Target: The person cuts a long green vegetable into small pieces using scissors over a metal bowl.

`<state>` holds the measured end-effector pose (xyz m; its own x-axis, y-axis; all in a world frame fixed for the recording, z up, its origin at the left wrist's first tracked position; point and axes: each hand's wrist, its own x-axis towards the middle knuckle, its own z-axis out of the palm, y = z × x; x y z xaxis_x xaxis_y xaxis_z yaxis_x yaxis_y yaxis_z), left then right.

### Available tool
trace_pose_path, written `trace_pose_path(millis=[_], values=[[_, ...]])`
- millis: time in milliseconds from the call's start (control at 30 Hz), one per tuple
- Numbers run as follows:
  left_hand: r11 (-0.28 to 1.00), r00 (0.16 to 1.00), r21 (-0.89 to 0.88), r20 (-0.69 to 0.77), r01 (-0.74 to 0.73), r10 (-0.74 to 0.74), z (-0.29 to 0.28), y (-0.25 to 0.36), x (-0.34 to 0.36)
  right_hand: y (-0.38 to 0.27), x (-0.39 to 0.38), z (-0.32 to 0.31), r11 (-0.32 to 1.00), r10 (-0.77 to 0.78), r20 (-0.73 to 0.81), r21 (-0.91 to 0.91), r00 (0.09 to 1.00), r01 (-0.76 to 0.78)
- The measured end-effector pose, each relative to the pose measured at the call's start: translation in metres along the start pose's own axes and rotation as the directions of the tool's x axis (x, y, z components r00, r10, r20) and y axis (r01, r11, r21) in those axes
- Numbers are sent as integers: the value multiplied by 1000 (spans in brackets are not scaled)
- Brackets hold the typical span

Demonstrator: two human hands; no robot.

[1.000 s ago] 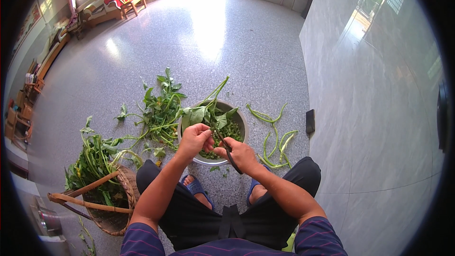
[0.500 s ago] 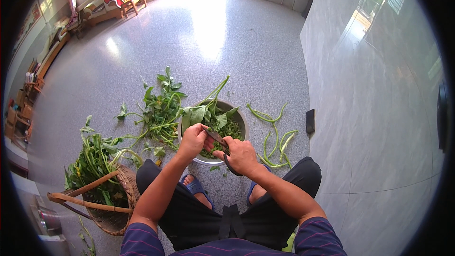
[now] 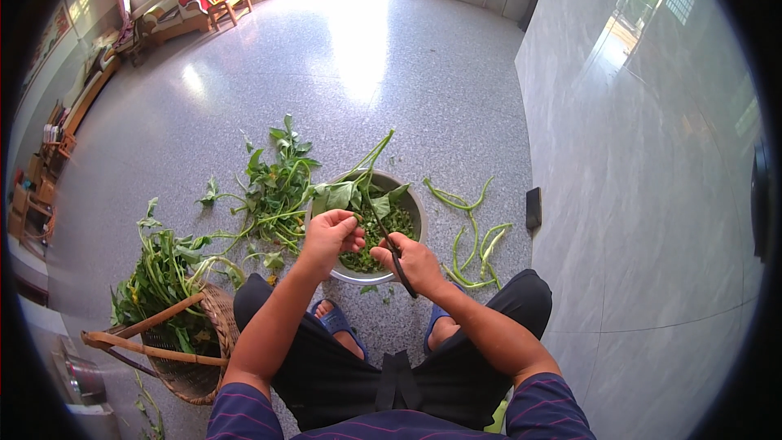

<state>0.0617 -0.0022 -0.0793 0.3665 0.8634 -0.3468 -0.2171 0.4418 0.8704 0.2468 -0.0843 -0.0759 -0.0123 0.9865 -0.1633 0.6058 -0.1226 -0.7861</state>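
Observation:
A round metal basin [image 3: 420, 210] stands on the floor between my feet, holding finely chopped green bits [image 3: 399, 222]. Several long leafy stems [image 3: 336, 194] lie over its far side, their ends poking past the rim. My right hand [image 3: 417, 264] grips a pair of dark scissors [image 3: 394, 254] over the basin, blades pointing away from me. To the left of the blades, my left hand [image 3: 330, 238] pinches a small greenish piece of stem [image 3: 357, 217] between thumb and fingers; most of it is hidden.
Leafy greens [image 3: 273, 191] are heaped left of the basin. A wicker basket [image 3: 218, 318] with more greens sits by my left knee. Bare stems [image 3: 472, 248] lie to the right. A small black object [image 3: 533, 209] leans against the grey wall [image 3: 619, 220].
The scissors have swung away from my left fingers, their blades now pointing straighter ahead. My right hand has shifted slightly; the piece in my left fingers is smaller to see.

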Motion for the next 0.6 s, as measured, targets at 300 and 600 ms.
trace_pose_path(millis=[300, 600], values=[[999, 997, 37, 67, -26, 24, -6, -6, 3, -7, -5, -1, 975, -128, -8, -182, 992, 125], [995, 996, 82, 65, -57, 52, -3, -5, 3, -9, -4, 1, 990, -35, 79, -134, 996, 45]])
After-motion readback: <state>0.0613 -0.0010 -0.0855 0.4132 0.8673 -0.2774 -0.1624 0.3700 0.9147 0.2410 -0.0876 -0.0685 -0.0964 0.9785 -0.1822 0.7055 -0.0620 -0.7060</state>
